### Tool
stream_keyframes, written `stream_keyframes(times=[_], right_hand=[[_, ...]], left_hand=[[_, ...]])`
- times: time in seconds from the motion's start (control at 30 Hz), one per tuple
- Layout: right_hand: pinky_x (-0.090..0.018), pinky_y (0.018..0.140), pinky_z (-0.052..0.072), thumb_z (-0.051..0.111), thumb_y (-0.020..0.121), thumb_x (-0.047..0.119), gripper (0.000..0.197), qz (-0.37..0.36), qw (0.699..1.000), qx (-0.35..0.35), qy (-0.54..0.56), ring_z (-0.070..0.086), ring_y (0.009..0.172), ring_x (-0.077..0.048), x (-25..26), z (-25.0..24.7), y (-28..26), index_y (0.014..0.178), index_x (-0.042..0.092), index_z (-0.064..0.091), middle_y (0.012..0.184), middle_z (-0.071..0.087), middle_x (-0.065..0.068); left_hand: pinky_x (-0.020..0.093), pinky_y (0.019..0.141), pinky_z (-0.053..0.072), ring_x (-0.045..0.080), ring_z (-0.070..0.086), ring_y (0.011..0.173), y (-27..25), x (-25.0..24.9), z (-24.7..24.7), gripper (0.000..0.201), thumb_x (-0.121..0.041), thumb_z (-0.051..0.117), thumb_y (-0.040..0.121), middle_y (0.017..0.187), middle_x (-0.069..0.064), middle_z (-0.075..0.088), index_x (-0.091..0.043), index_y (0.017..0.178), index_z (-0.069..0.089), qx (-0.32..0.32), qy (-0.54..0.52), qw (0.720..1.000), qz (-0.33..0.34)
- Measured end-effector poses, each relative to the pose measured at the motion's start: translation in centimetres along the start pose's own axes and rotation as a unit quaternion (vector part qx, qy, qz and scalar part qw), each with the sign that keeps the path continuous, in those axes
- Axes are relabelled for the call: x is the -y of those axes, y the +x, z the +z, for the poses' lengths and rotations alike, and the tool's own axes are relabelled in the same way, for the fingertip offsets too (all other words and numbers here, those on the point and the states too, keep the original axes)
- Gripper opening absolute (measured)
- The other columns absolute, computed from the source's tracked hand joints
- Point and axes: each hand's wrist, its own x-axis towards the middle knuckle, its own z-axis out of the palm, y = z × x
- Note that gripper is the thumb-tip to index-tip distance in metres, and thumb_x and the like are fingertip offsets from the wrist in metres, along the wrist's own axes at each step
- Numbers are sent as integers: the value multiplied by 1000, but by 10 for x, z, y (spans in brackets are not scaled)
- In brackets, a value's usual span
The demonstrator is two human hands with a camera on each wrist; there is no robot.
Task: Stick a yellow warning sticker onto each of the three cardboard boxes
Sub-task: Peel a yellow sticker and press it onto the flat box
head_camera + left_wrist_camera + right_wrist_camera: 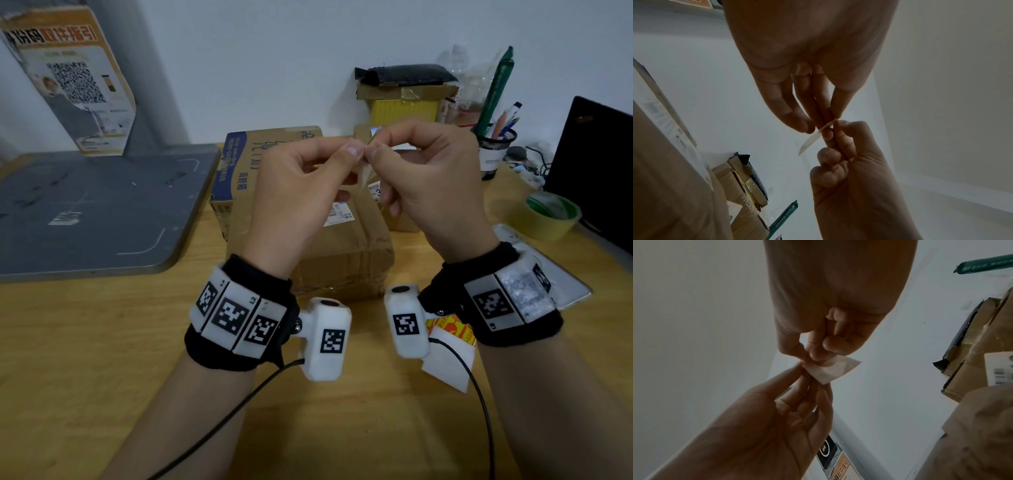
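Both hands are raised over the cardboard boxes. My left hand (pixel 344 152) and right hand (pixel 380 150) meet fingertip to fingertip and pinch one small pale sticker piece (pixel 363 171) between them. It shows edge-on in the left wrist view as the sticker piece (pixel 811 140), and flat as the sticker piece (pixel 831 371) in the right wrist view; its colour is unclear. Below lie a blue-printed box (pixel 239 171), a taped brown box (pixel 342 253) and a smaller box (pixel 402 221). A yellow-and-red sticker sheet (pixel 454 329) lies under my right wrist.
A grey board (pixel 96 205) and a QR-code poster (pixel 68 78) fill the left side. At the right are a pen holder (pixel 496 147), a tape roll (pixel 553 216) and a black screen (pixel 596 171). An opened box (pixel 406 99) stands at the back. White backing paper (pixel 448 366) lies near the table's front.
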Motion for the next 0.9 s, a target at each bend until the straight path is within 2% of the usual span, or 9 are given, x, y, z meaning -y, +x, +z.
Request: stream_keyframes(times=[0.07, 0.17, 0.3, 0.37, 0.47, 0.53, 0.67, 0.8, 0.9], right_hand=[[-23, 36, 41, 69, 92, 10, 11, 5, 1000, 3, 5, 50, 32, -6, 0, 1, 0, 82, 6, 70, 44, 60, 6], [-25, 38, 42, 67, 91, 6, 11, 27, 1000, 3, 10, 52, 34, -6, -3, 2, 0, 80, 3, 69, 48, 62, 8], [-24, 38, 44, 66, 89, 5, 14, 58, 998, 1, 5, 56, 38, -13, -8, 1, 4, 76, 8, 68, 51, 60, 4], [-25, 40, 45, 65, 88, 5, 15, 82, 997, 10, -8, 57, 41, -18, -11, 0, 6, 74, 9, 68, 55, 63, -6], [-25, 41, 45, 65, 86, 8, 13, 115, 993, 23, -18, 58, 42, -20, -16, -1, 7, 74, 7, 69, 68, 66, -32], [-25, 42, 45, 65, 84, 9, 12, 138, 990, 23, -27, 59, 43, -18, -20, -3, 9, 76, 1, 70, 72, 65, -35], [-23, 42, 43, 66, 81, 12, 13, 190, 980, 37, -53, 57, 42, -15, -28, -6, 9, 72, 3, 69, 66, 60, -28], [-23, 41, 43, 63, 82, 14, 14, 228, 969, 18, -92, 54, 41, -15, -35, -16, 10, 74, 3, 67, 53, 63, 6], [-32, 45, 52, 63, 84, 18, 15, 222, 967, -7, -124, 55, 41, -16, -39, -26, 12, 81, 3, 68, 65, 73, 1]], left_hand=[[27, 65, 60, 10, 75, 73, 1, 0, 0, 11, -15, 67, 95, 82, -1, 78, -14, 93, 78, 4, -2, 1000, -5], [29, 66, 61, 16, 76, 77, 2, -1, -4, 13, -13, 65, 97, 85, 5, 79, -9, 95, 77, 10, -20, 999, -27], [29, 65, 60, 16, 75, 77, 6, 1, -10, 16, -13, 62, 98, 85, 4, 78, -14, 88, 74, -20, -21, 999, -42], [33, 65, 61, 15, 75, 73, 9, 4, -12, 18, -13, 62, 97, 84, 2, 78, -18, 83, 72, -44, -13, 998, -43], [41, 69, 63, 16, 74, 72, 12, 5, -15, 16, -12, 63, 95, 91, 5, 77, -15, 83, 72, -67, -16, 997, -46], [42, 69, 63, 18, 74, 72, 12, 5, -17, 16, -11, 62, 95, 93, 6, 78, -15, 82, 72, -78, -24, 995, -50], [34, 61, 61, 22, 74, 71, 12, 4, -21, 21, -11, 59, 95, 92, 10, 78, -16, 78, 70, -100, -39, 993, -53], [35, 62, 59, 23, 72, 70, 15, 7, -22, 13, -12, 57, 96, 95, 13, 77, -15, 87, 67, -122, -42, 989, -72], [27, 55, 53, 16, 69, 65, 15, 8, -22, 13, -12, 54, 96, 92, 5, 74, -20, 105, 60, -113, -13, 990, -80]])
